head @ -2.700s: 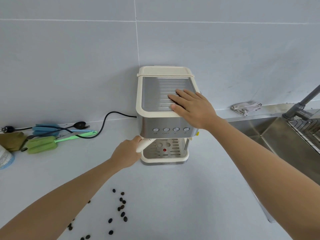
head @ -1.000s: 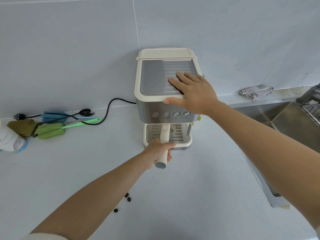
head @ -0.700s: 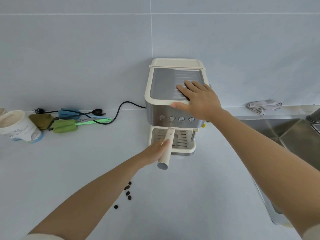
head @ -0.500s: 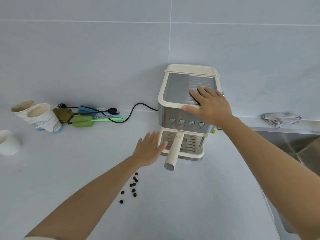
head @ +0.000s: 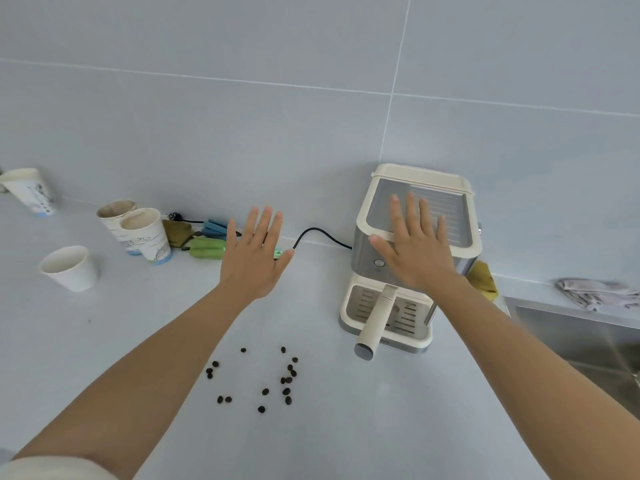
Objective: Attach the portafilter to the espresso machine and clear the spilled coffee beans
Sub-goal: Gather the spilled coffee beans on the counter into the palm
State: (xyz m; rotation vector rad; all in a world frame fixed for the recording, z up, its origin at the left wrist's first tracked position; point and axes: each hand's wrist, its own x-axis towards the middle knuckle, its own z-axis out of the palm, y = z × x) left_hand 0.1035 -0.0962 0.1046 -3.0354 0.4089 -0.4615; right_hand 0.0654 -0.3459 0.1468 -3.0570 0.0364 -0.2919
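While coffee beans (head: 263, 379) dot the pale counter (head: 145, 327) (tiled wall (head: 242, 116) behind), both hands' grips are spread, empty.

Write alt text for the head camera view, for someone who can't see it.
Portafilter sits locked in the espresso machine, handle pointing forward; the right hand lies flat on top. The open left hand hovers above the counter, with spilled beans below it.
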